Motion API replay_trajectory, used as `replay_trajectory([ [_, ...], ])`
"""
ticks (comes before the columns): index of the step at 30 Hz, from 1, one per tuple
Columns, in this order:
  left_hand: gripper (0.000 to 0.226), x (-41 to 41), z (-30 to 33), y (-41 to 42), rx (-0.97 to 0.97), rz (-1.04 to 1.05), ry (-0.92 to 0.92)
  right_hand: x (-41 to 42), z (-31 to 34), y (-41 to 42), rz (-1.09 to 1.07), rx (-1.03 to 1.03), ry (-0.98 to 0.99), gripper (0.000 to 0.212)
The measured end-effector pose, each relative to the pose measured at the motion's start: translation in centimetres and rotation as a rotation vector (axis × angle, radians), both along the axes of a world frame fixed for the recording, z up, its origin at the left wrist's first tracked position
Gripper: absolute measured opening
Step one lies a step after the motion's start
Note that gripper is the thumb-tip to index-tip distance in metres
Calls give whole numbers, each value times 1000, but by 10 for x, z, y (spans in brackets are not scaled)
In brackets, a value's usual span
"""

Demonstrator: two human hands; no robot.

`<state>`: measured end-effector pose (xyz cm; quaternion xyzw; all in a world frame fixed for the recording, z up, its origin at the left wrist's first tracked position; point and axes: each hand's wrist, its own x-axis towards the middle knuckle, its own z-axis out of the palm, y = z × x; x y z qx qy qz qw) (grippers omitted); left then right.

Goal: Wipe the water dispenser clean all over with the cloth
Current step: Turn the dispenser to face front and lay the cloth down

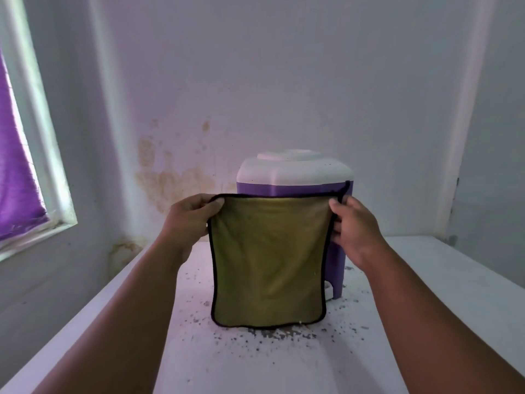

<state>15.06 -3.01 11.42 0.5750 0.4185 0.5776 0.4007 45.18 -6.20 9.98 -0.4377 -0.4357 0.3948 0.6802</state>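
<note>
White-walled corner room, brown stains on the wall (170,177) low down. A white bench (426,280) runs toward the corner, its top scattered with dark specks (284,334).

The purple plastic water dispenser with a white domed lid (295,177) stands upright on the bench near the far wall, centre-right. Its front is mostly hidden by the olive-green square cloth with black stitched edging (270,260), which hangs flat in front of it; whether they touch can't be told. A bit of a white tap (329,291) shows at the dispenser's lower right, just past the cloth edge.

Left hand (190,220) pinches the cloth's top left corner, fingers curled closed on the hem. Right hand (355,226) pinches the top right corner, thumb over the edge, fingers behind the fabric. Cloth's bottom edge hangs just above the bench.

Far left: white-framed window (42,137) with a purple curtain (14,166).
</note>
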Motion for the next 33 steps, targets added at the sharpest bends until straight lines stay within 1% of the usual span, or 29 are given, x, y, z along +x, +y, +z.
replay_trajectory([
  [2,10,-5,3,-8,28,-61,39,7,6,-8,13,46,-26,14],
  [4,27,-15,0,-15,4,-139,136,14,4,-19,49,68,-66,14],
  [5,32,-20,-5,-17,-22,-176,201,18,-1,-26,77,64,-92,14],
  [6,33,-25,-11,-19,-53,-215,271,22,-7,-31,112,48,-125,14],
  [9,26,-36,-37,-22,-195,-356,451,34,-34,-48,229,-102,-250,14],
  [11,23,-37,-58,-25,-320,-452,532,39,-56,-57,283,-261,-332,21],
  [14,15,-31,-86,-30,-472,-500,619,40,-86,-67,322,-443,-393,20],
  [16,20,-23,-102,-30,-525,-444,627,37,-103,-68,272,-505,-394,19],
  [19,20,-6,-122,-26,-538,-249,555,32,-122,-59,120,-506,-445,20],
  [21,21,5,-133,-21,-496,-125,500,28,-133,-50,-1,-479,-530,20],
  [22,23,9,-138,-19,-470,-75,501,27,-137,-45,-55,-478,-599,18],
  [24,24,17,-145,-16,-438,6,583,22,-147,-40,-115,-516,-751,19],
  [27,25,24,-154,-14,-455,51,724,12,-158,-40,-117,-614,-877,41],
  [30,41,29,-163,-14,-527,49,943,4,-162,-41,-197,-723,-1023,58],
  [31,45,30,-164,-15,-554,58,998,3,-160,-41,-221,-785,-1069,61],
  [32,47,30,-165,-16,-585,66,1031,2,-158,-41,-223,-842,-1102,58],
  [33,49,31,-164,-17,-616,65,1047,1,-156,-41,-206,-878,-1132,49],
])
